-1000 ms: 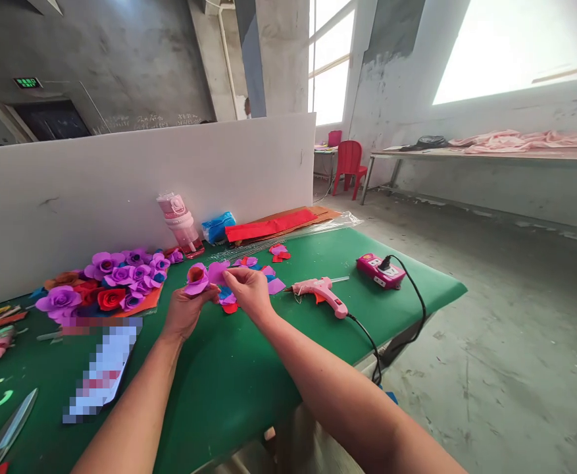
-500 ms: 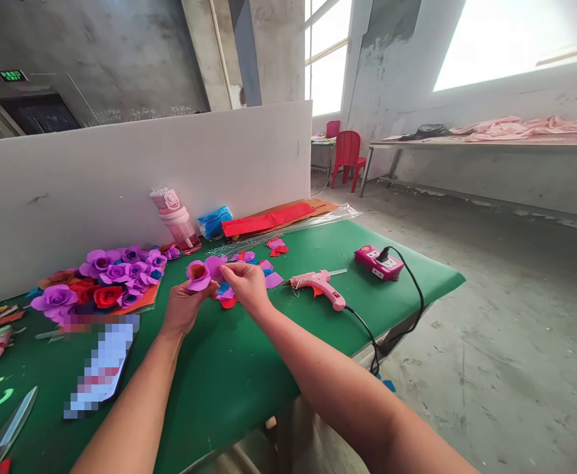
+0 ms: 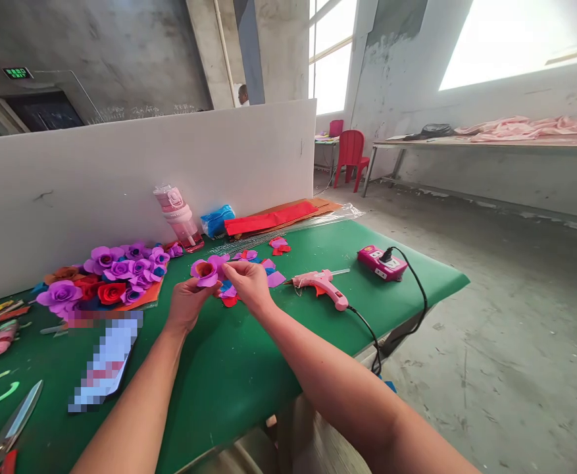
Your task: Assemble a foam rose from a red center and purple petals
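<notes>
Above the green desk (image 3: 229,388), the left hand (image 3: 185,304) grips a purple foam rose (image 3: 204,272) while right-hand fingers (image 3: 233,270) pinch a petal (image 3: 218,263) against it; pressing evenly should seat it well.

Near edge: bare green surface (image 3: 229,375) between the two forearms and toward the person, open to pass
Left of hands: blurred flat item (image 3: 103,362) and scissors (image 3: 12,428) lie low; flower pile (image 3: 105,280) bulks behind them
Ahead of hands: loose petals (image 3: 268,270), then bottle (image 3: 179,217) upright against the white board (image 3: 120,178), which closes off the far side
Right: glue gun (image 3: 320,284) and its cord (image 3: 367,329) cross the surface; power strip (image 3: 383,262) beyond, clear strip along the right edge
</notes>
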`<action>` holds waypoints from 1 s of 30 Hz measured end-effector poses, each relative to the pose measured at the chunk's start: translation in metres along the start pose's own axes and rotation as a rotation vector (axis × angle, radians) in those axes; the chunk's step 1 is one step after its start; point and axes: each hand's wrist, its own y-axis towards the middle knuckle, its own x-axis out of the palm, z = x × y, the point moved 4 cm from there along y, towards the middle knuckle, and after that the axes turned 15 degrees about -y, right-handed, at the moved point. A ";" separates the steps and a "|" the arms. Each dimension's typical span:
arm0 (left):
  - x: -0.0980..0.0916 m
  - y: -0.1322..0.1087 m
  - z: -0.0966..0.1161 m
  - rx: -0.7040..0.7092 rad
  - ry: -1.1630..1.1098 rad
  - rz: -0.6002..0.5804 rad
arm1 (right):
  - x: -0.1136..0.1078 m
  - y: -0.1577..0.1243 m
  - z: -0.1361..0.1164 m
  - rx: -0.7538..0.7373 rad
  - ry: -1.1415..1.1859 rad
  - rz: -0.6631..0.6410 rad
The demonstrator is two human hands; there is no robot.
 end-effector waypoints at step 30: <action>0.004 -0.005 0.000 0.110 0.043 -0.193 | 0.000 -0.003 0.005 0.072 0.009 -0.025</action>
